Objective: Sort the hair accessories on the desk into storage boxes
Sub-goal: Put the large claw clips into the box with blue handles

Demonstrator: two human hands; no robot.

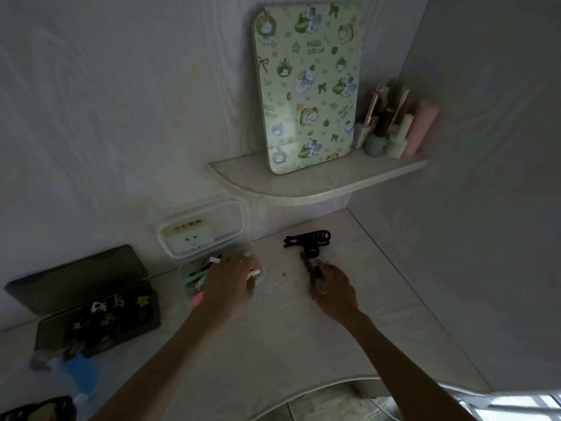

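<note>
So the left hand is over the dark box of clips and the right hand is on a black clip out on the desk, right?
Not quite. In the head view the left hand is over the clear box of coloured clips, not the dark box, which sits further left, untouched. The rest holds: the right hand is on a black clip out on the desk.

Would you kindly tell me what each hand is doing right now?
Left hand: over the clear plastic box, holding a pale clip.
Right hand: closed on a dark hair clip.
</note>
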